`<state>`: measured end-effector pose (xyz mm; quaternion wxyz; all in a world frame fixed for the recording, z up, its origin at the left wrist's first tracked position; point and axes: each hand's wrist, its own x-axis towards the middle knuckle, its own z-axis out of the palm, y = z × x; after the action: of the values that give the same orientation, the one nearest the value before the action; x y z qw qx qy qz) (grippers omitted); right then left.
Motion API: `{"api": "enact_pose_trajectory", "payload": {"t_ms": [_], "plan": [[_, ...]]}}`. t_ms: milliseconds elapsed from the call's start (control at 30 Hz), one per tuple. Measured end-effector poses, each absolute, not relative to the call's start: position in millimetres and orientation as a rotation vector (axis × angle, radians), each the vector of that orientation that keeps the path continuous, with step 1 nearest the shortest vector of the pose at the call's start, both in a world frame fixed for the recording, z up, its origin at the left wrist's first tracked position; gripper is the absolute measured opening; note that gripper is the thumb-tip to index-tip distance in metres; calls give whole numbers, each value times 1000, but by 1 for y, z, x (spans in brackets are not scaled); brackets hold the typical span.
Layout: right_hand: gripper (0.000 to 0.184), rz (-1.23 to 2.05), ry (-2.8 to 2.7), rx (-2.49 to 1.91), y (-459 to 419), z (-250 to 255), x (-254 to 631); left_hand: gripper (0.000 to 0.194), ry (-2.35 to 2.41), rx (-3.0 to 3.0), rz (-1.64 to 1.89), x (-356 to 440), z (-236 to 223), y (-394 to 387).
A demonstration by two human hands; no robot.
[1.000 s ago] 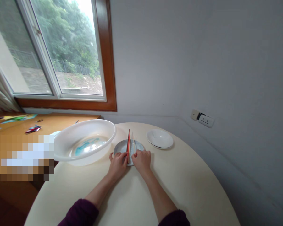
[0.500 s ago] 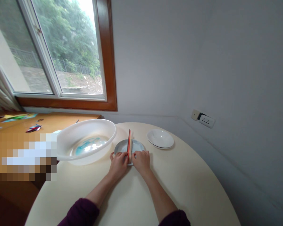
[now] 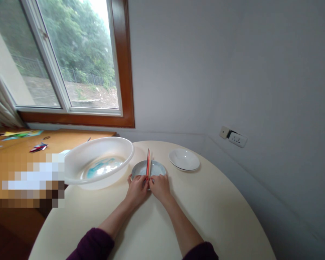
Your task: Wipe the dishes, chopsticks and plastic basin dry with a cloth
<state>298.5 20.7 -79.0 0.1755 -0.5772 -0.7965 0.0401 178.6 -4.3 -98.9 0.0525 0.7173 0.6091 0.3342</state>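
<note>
Several chopsticks, some red and some pale wood, lie in a bundle across a grey-blue plate on the table. Their far tips stick out past the plate's far rim. My left hand is closed on the bundle's near end from the left, its outer fingers at the plate's rim. From the other side my right hand pinches the same near end, knuckles over the plate. The near ends of the chopsticks are mostly hidden by my fingers.
A large translucent basin stands left of the plate. White plates, apparently stacked, sit to the right near the edge of the round table. Behind on the left is a wooden desk with small items; a wall socket is at right.
My right hand has moved slightly left, closer to my left hand. The chopsticks have shifted a little between my fingers, their far tips now spread differently.
</note>
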Motion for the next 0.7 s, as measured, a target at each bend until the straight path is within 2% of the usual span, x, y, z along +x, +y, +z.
{"api": "enact_pose_trajectory", "payload": {"t_ms": [433, 700], "plan": [[28, 129, -2287, -1615, 16, -77, 297, 28, 1857, 2143, 981, 179, -98, -4], [31, 157, -2359, -1566, 17, -76, 297, 22, 1872, 2168, 977, 180, -98, -5]]}}
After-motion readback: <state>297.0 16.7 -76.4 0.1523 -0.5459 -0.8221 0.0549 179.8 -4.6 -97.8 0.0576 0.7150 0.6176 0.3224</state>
